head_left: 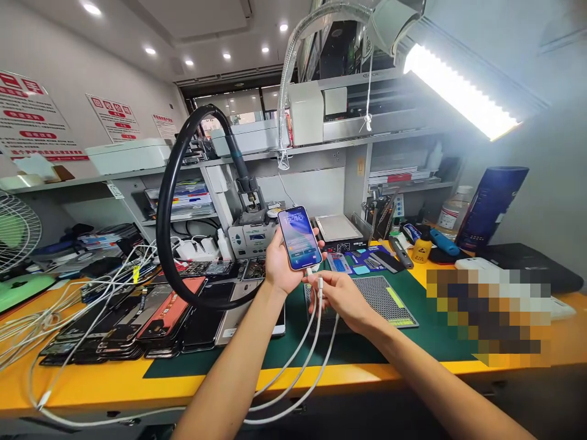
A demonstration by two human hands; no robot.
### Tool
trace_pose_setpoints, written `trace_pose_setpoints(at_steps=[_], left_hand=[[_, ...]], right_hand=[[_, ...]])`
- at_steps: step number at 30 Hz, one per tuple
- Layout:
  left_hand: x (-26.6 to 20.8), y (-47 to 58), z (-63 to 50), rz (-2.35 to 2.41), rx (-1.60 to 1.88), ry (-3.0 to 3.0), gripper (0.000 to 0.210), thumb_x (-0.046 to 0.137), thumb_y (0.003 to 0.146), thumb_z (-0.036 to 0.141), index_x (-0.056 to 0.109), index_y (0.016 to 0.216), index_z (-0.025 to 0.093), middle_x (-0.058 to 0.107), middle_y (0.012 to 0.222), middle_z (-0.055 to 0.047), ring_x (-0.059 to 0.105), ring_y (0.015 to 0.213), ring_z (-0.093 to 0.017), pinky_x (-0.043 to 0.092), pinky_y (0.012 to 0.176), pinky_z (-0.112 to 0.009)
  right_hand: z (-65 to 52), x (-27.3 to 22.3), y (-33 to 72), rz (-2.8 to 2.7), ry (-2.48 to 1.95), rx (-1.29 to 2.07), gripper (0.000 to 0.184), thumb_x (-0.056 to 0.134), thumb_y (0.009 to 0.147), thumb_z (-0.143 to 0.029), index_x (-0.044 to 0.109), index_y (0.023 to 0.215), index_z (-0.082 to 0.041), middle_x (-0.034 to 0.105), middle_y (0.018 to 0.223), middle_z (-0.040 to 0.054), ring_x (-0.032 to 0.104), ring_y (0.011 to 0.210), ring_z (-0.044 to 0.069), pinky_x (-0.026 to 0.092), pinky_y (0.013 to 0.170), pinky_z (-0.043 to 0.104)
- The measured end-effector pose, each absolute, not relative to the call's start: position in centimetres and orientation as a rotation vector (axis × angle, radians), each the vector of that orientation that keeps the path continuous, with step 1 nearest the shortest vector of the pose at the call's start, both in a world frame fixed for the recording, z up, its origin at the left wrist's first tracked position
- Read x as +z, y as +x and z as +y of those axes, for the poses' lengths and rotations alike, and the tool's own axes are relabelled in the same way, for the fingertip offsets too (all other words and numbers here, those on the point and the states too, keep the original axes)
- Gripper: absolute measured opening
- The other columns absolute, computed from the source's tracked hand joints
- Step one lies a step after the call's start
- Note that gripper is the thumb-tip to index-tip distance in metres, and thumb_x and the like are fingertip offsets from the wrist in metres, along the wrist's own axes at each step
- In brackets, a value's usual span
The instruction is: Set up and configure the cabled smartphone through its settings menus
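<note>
A smartphone with its lock screen lit lies tilted in my left hand, the fingers wrapped round its sides. Just below the phone's lower edge, my right hand pinches white charging cables. One white connector is at the phone's bottom edge; whether it is fully plugged in I cannot tell. Another connector hangs beside it at my right fingers. Several white cable strands run down from there over the front edge of the table. Both hands are above a green mat and a dark perforated pad.
Stacks of phones and screens cover the left of the yellow table. A black hose arches from a soldering station. At right stand a yellow bottle, a clear bottle and a blue tube. A bright lamp hangs above.
</note>
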State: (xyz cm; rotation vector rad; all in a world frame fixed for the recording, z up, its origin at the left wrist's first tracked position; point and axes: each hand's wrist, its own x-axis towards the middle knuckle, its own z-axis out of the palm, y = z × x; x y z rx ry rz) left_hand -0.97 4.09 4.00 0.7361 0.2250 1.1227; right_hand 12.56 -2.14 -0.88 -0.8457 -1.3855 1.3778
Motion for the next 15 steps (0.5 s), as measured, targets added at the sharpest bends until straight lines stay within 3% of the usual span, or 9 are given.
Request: trace_pose_setpoints(at_steps=[8,15], left_hand=[[3.2,0.3,3.7,0.356,1.084,0.775,0.073,0.030,0.099,0.064,0.068,0.116,0.005,0.073,0.095,-0.020,0.072,0.078,-0.029,0.059,0.069,-0.043],[2.8,0.8,2.9,0.323,1.069,0.837,0.066,0.031,0.100,0.059,0.069,0.113,0.006,0.073,0.096,-0.020,0.071,0.076,-0.027,0.059,0.067,-0.041]], right_hand=[[-2.5,-1.8,12.5,-1.361,-0.861,1.360,0.036,0.068,0.087,-0.050,0.065,0.079,-0.014,0.063,0.069,0.0016,0.063,0.055,0.013,0.042,0.050,0.022],[-3.6,-3.0,13.6,-1.362,-0.894,1.393,0.040,0.070,0.084,-0.053,0.067,0.076,-0.014,0.067,0.066,0.0039,0.060,0.049,0.013,0.046,0.049,0.024]])
